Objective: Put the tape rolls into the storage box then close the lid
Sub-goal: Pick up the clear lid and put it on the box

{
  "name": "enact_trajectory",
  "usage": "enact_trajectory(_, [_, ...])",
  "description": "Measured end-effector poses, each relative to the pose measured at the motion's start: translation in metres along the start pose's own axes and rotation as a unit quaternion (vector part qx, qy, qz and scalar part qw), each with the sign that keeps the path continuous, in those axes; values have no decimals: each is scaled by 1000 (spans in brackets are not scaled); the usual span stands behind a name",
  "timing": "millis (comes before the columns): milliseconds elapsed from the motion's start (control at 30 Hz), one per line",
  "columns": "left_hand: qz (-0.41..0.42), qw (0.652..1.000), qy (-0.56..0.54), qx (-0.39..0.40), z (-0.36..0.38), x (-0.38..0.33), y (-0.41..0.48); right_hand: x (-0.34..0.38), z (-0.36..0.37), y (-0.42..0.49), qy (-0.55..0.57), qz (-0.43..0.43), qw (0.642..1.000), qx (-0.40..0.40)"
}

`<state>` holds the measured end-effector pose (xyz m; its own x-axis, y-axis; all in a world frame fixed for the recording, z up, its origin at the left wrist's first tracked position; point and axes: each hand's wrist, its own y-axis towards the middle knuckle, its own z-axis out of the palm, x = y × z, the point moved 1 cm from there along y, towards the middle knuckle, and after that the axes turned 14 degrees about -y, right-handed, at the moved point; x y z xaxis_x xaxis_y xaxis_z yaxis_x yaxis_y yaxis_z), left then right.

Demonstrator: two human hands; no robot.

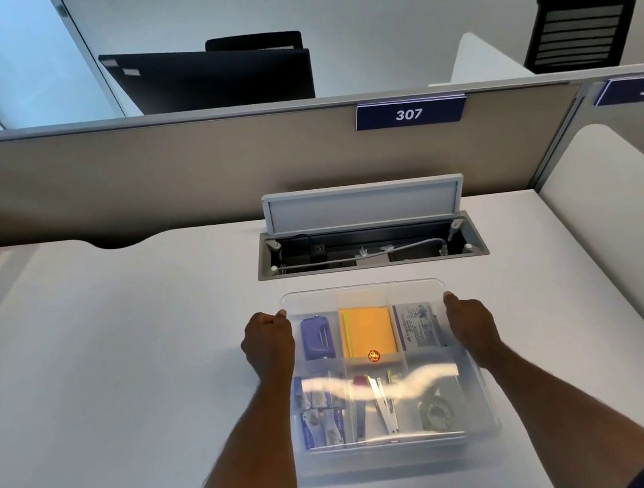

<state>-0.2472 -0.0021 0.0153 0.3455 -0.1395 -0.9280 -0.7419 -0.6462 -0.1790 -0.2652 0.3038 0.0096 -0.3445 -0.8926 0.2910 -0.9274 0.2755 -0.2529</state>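
Observation:
A clear plastic storage box (484,425) sits on the white desk in front of me, split into several compartments. A transparent lid (362,294) lies over it, blurred at the near side. My left hand (269,347) grips the lid's left edge and my right hand (472,325) grips its right edge. Through the lid I see a clear tape roll (435,413) in the near right compartment. Other compartments hold a purple item (317,337), an orange pad (368,331), a printed packet (417,325) and blue packets (319,425).
An open cable hatch (369,247) with its flap raised lies in the desk just behind the box. A beige partition (174,174) with number plates 307 and 306 closes off the back. A white side divider (624,217) stands at the right.

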Motion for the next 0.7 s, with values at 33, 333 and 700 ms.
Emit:
enact_trajectory(33, [-2,1000,-1,2,0,0,0,-1,-2,-1,-32,-3,999,-8])
enact_trajectory(333, [21,1000,-5,-7,-1,2,-5,1,3,-4,-26,-2,999,-32])
enact_trajectory(700, [66,993,79,52,-14,-7,-13,12,-3,-14,-23,69,997,-29])
